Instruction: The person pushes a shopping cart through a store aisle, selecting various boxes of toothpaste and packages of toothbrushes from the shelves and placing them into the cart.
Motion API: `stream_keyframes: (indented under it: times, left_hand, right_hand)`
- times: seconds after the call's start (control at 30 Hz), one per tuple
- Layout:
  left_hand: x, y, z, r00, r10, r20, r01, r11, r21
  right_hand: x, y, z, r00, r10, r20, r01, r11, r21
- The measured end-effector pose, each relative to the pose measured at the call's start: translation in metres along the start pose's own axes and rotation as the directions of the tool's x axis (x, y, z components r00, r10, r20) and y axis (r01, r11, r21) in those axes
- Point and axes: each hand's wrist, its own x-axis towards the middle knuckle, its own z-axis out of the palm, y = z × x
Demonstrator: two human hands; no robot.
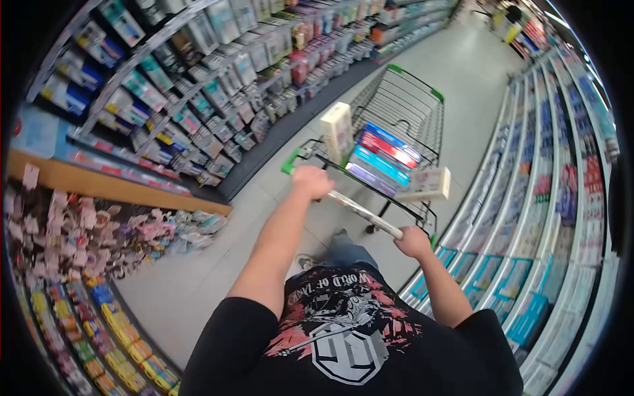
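Both of my hands are wrapped round the pale handle bar [360,210] of a wire shopping cart [413,99] with green corner pieces. My left hand [312,183] grips the bar near its left end, and my right hand [413,242] holds it near the right end. Several boxed goods rest at the near end of the cart. A cream box [337,129] stands upright at the left, a blue, red and purple printed panel [383,158] sits in the middle, and another cream box [426,185] lies at the right. Beyond them the wire basket shows bare mesh.
Tall shelves of packaged goods [218,72] line the left side, and white tiered shelves [528,198] curve along the right. Hair accessories [92,231] hang near left above toy-like packs [112,330]. A pale tiled aisle [465,59] runs ahead, with blurred figures [512,26] far off.
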Motion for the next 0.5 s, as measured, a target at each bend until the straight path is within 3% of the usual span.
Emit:
stream_keyframes:
  times: [0.3,0.5]
  left_hand:
    - [0.019,-0.08,-0.03,0.997,-0.074,0.004,0.073,0.993,0.091]
    - [0.041,-0.13,-0.053,0.998,-0.058,0.027,0.053,0.986,0.157]
  right_hand:
    - [0.016,-0.098,-0.007,0.998,0.02,-0.06,-0.014,0.996,0.09]
    - [0.04,-0.144,0.002,0.975,-0.002,-0.22,0.03,0.992,0.123]
